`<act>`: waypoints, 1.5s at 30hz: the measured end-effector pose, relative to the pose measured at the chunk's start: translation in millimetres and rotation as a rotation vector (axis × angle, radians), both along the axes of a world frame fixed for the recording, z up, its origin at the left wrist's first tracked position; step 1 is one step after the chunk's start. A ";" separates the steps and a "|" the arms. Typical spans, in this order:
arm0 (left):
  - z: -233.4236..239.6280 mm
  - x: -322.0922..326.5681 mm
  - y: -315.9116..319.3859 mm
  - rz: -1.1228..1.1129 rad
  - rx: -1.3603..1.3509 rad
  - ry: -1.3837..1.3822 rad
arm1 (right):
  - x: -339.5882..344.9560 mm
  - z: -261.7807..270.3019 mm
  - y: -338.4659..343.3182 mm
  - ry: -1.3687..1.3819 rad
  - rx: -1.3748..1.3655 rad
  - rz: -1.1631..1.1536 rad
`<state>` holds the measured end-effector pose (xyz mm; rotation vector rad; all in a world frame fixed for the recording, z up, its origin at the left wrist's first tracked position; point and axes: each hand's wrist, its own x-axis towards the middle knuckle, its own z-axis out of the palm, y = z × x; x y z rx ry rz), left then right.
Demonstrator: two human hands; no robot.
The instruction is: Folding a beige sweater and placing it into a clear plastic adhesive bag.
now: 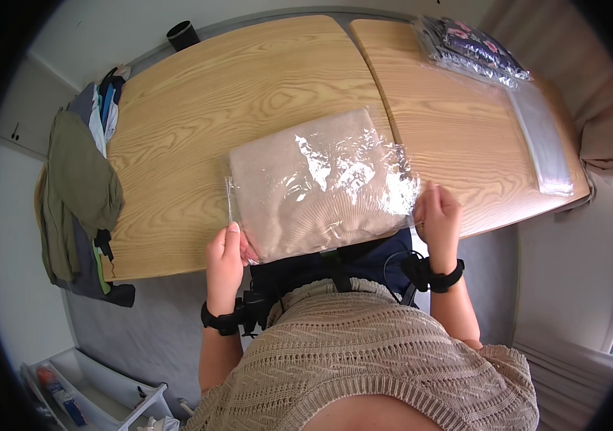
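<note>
A folded beige ribbed knit garment (pixel 279 183) lies inside a clear plastic bag (pixel 401 194) in front of me, over the near edge of the wooden table. My left hand (pixel 227 256) pinches the bag's near left corner, thumb on top. At the right end, my right hand (pixel 440 218) grips the loose, crinkled plastic that extends past the garment. Bright glare on the film hides part of the knit. Both wrists wear black straps with small devices.
Several garments, an olive one (pixel 77 172) on top, hang over the table's left end. Bagged clothes (pixel 473 48) and flat clear bags (pixel 543 140) lie at the right. A seam splits the wooden tabletop (pixel 188 118). A black bin (pixel 182 35) stands behind; a white container (pixel 91 382) sits lower left.
</note>
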<state>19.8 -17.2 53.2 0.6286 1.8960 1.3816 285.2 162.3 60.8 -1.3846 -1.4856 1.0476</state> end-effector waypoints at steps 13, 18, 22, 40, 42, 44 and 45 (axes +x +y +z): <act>3.9 -4.6 -12.4 -0.030 -0.001 -0.054 | -80.7 17.2 -27.4 -0.838 0.779 0.479; 21.4 -4.0 -20.1 0.122 -0.012 0.441 | -82.9 18.3 -22.2 -0.819 0.773 0.492; 80.5 15.6 0.3 -0.277 0.190 1.050 | -88.8 21.7 -20.1 -0.816 0.812 0.475; 27.1 -18.9 58.0 -0.829 -0.155 1.393 | -99.1 7.2 -0.4 -0.872 0.710 0.633; 25.4 -19.6 59.2 -0.836 -0.152 1.379 | -99.4 6.4 0.4 -0.877 0.689 0.645; 26.2 -19.9 60.9 -0.850 -0.165 1.345 | -100.0 5.8 2.6 -0.864 0.676 0.654; 25.9 -20.2 61.2 -0.860 -0.169 1.335 | -100.4 5.1 2.3 -0.848 0.670 0.656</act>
